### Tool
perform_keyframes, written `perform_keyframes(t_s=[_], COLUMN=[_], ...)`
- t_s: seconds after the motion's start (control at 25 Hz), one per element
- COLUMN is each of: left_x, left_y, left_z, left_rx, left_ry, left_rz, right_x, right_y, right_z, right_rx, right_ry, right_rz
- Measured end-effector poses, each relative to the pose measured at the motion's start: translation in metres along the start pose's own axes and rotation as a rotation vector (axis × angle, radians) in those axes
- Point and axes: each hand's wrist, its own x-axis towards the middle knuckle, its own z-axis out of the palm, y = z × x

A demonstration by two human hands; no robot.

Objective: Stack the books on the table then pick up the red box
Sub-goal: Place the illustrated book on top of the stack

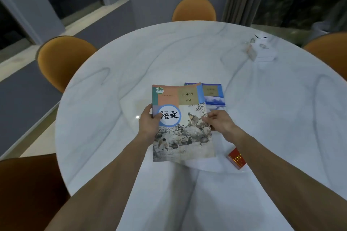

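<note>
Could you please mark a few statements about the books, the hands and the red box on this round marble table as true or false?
1. Both the left hand and the right hand grip the illustrated textbook with the painted landscape cover. True.
2. The blue-covered book lies on top of that textbook. False: the textbook overlaps it.
3. The small red box is in the right hand. False: it lies on the white marble table.
4. The box lies right of the textbook. True.
</note>
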Motion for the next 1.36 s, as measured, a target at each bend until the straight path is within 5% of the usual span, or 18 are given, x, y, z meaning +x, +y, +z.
perform_keyframes(t_s=[0.8, 1.36], left_x=[0.131, 0.138], left_y=[0.008, -0.015], left_z=[0.142, 0.160], left_rx=[0.153, 0.695], left_ry=[-0.179, -0.011], left_rz=[-0.057, 0.115], right_x=[0.126, 0.146], right_y=[0.024, 0.041], right_z=[-0.079, -0.073], right_rx=[-0.078, -0.278], right_ry=[0.288, 0.365], right_rz=[0.153, 0.130])
